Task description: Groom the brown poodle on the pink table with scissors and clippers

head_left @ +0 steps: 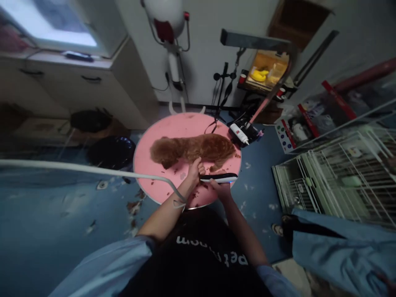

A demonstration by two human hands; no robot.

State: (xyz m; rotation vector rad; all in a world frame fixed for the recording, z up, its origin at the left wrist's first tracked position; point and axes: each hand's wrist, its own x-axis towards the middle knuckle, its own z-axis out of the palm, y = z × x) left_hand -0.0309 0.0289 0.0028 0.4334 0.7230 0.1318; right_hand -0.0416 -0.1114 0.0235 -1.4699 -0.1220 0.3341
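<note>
A brown curly-haired dog (192,149) stands across the round pink table (154,187), its head end at the left. My left hand (195,171) is closed at the dog's near side, around a part that looks like a leg, though the fingers hide most of it. In my right hand (221,189) is a black and white clipper (219,178) with a small blue light, its narrow end by my left hand. Tufts of cut brown hair lie on the tabletop.
A white hose crosses from the left above my left forearm. A grooming arm (262,105) with a white bottle (239,134) at its base rises behind right. White cages (334,177) and a person's blue garment (328,247) are at right. Black stool (109,152) at left.
</note>
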